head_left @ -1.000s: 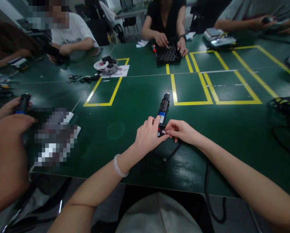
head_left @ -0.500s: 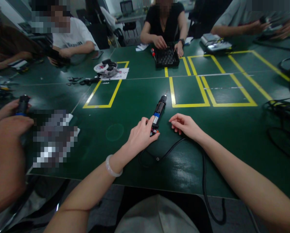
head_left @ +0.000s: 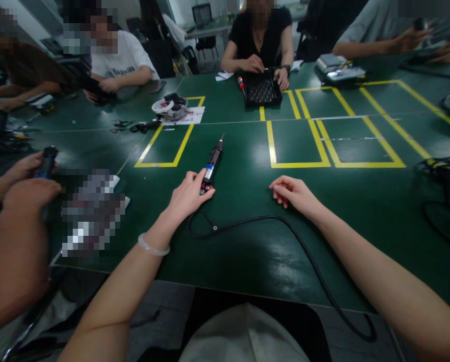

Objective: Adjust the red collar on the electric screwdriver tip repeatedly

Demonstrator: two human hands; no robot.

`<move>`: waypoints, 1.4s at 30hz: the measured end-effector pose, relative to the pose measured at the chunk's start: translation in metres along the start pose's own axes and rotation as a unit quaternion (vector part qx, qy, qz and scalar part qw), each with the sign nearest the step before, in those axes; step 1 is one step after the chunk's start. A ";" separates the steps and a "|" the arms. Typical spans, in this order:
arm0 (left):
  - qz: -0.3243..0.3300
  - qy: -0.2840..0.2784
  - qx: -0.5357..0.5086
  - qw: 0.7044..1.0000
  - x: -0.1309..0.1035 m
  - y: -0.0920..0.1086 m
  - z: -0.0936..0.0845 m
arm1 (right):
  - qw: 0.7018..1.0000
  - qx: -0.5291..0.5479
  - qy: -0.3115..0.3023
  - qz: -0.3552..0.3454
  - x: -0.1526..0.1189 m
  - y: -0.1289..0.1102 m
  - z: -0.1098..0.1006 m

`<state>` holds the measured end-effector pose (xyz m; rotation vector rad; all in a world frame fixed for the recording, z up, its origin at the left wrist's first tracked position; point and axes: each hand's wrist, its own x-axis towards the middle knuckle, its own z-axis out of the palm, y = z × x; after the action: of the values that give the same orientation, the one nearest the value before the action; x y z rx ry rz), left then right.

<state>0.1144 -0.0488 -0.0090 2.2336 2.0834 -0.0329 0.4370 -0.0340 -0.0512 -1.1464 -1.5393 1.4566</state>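
Note:
A black electric screwdriver with a blue band and a thin bit lies at mid-table, its tip pointing away and slightly right. My left hand is closed around its rear end, where small red and black parts show by the thumb. From that end a black cord loops over the table and drops off the front edge. To the right, my right hand rests on the green tabletop with its fingers loosely curled in. Nothing shows in it, and it is apart from the screwdriver.
Yellow tape outlines mark the table. Across it, a person handles a black tray beside a red-handled tool. At left, a co-worker's hands hold another dark tool. Coiled cables lie at right; a tape roll sits on paper.
My left hand has moved the screwdriver left and a little away from me, drawing the cord along. My right hand has barely moved, still curled on the table.

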 end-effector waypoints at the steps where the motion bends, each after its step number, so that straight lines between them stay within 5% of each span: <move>1: -0.012 -0.001 -0.002 1.000 0.004 -0.010 -0.001 | 1.000 -0.002 0.000 0.002 0.000 0.000 0.000; 10: -0.092 0.024 -0.005 0.995 0.046 -0.106 0.006 | 1.000 -0.008 -0.004 0.013 0.000 -0.001 0.001; 16: -0.136 0.046 0.002 0.990 0.071 -0.145 0.009 | 1.000 -0.010 -0.006 0.015 0.000 -0.002 0.001; 24: -0.171 0.102 0.050 0.979 0.072 -0.132 0.020 | 1.000 -0.013 -0.011 0.013 0.000 -0.002 0.001; 34: -0.183 0.104 0.047 0.977 0.070 -0.127 0.017 | 1.000 -0.022 -0.012 0.011 0.000 -0.001 0.003; 42: -0.195 0.137 0.051 0.970 0.054 -0.095 0.014 | 1.000 -0.018 -0.013 0.013 -0.001 -0.002 0.003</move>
<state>0.0243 0.0106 -0.0319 1.9337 2.6984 0.1543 0.4344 -0.0358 -0.0497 -1.1771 -1.5791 1.4709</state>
